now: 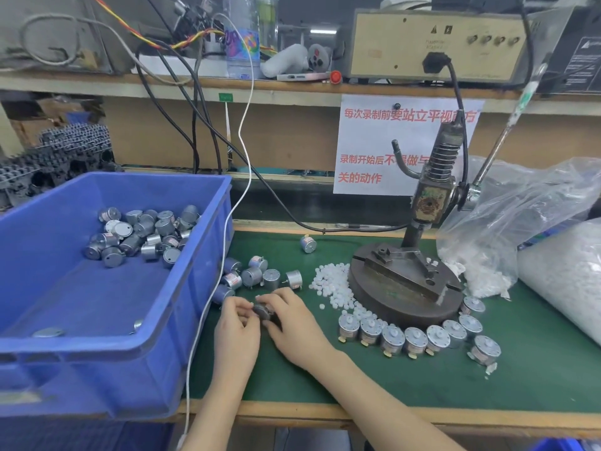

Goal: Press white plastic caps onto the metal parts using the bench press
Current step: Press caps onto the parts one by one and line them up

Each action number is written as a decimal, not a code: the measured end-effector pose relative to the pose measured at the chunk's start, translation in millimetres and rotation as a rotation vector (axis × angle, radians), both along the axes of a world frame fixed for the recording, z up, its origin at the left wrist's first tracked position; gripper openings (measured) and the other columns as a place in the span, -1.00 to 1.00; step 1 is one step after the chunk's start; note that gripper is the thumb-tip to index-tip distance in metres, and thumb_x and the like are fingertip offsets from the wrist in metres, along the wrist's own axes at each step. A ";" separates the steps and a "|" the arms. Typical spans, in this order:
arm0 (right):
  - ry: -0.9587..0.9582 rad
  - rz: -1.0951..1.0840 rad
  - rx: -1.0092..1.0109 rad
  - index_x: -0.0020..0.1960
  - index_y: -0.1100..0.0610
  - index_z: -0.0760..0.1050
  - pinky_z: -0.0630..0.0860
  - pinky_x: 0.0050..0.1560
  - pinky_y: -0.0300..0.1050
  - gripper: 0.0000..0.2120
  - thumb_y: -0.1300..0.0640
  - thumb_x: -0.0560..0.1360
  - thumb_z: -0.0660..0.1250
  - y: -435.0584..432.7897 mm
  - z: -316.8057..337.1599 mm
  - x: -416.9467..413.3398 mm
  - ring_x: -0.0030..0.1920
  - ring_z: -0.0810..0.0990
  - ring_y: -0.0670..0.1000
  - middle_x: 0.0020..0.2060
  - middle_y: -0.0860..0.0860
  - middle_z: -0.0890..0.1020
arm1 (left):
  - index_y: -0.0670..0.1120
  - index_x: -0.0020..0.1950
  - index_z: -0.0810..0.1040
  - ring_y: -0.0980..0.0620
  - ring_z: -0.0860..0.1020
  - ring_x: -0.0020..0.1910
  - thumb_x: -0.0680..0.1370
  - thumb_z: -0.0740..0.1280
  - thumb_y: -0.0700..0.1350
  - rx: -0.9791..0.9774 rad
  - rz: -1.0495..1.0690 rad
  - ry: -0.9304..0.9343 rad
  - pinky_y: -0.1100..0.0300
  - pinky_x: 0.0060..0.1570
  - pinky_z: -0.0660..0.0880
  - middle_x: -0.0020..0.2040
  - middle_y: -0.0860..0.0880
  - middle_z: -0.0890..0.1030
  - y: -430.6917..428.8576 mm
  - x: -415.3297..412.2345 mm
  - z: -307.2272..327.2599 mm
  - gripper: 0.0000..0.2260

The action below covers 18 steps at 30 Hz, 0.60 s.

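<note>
**benchrat:** So where's the part right now?

**capjockey:** Down front, well short of the press [429, 203]. The person has one metal part [262, 311] pinched between both hands over the green bench [325, 379], just beside the blue bin [113, 320]. The left hand [234, 323] has its grip clamped on the near side. The right hand [294, 320] has its fingers curled over the top. Can't tell if a white cap is on the shaft, since the fingers cover it.

**benchrat:** And the caps?

**capjockey:** There's a loose pile of caps [328, 286] right against the left edge of the press base [403, 297], plus more in the plastic bag [494, 229] on the right. A row of capped parts [414, 338] curves around the front of the base.

**benchrat:** What could bite them from here?

**capjockey:** My guess, mostly alignment. If a cap starts crooked on the shaft, the ram could push it on tilted or crack it. Same if the part doesn't sit square on the base. Carrying the part across could also sweep through the loose caps and scatter them, or bump the finished row. And any fingertips left near the part when the lever [495, 148] comes down could get pinched.
</note>
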State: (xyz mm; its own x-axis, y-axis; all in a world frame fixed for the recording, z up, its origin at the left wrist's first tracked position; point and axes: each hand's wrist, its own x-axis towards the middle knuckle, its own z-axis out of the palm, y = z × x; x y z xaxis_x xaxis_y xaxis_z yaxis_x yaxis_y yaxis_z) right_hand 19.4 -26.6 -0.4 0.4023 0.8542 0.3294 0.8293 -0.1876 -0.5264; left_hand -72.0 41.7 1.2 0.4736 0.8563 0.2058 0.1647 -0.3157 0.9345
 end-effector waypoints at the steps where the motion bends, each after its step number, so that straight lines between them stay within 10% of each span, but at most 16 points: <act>1: -0.004 -0.018 0.009 0.30 0.15 0.40 0.29 0.20 -0.20 -0.62 0.23 0.49 0.28 -0.1 -1.3 0.5 0.19 0.40 0.06 0.18 0.08 0.43 | -0.12 -0.07 0.41 0.13 0.47 -0.21 0.48 0.23 -0.37 0.005 -0.002 0.001 0.38 -0.27 0.33 -0.18 0.05 0.49 -0.3 -0.2 0.7 -0.84; 18: 0.235 -0.334 0.596 0.22 0.14 0.45 0.36 -0.07 -0.50 -0.64 0.25 0.44 0.41 -18.5 6.3 1.9 -0.11 0.41 -0.30 -0.03 -0.12 0.36 | -0.01 -0.17 0.55 0.13 0.49 -0.22 0.46 0.28 -0.34 0.201 -0.144 0.166 0.44 -0.22 0.33 -0.17 0.08 0.51 1.4 9.3 -3.2 -0.77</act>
